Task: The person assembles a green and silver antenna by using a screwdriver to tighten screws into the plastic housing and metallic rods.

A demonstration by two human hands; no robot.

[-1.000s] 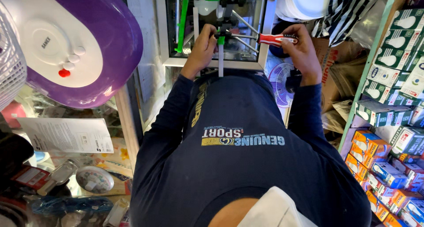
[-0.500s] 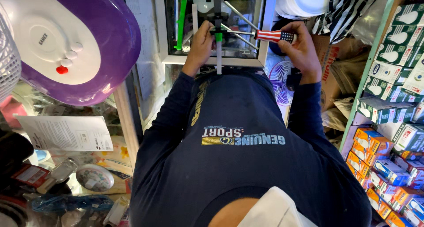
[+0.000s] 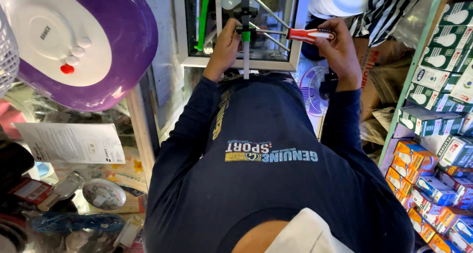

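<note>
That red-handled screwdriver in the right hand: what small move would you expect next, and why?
Probably a twist of the red-handled screwdriver. The right hand holds it level, its metal shaft reaching towards the black and green fitting on the upright white rod, which the left hand steadies. Whether the tip is seated is hidden.

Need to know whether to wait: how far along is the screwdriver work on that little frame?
Mid-job. The left hand steadies the metal-rod frame; the right hand holds the red-handled screwdriver with its shaft at the joint. The rods look assembled already; whether that screw is tight cannot be told.
</note>
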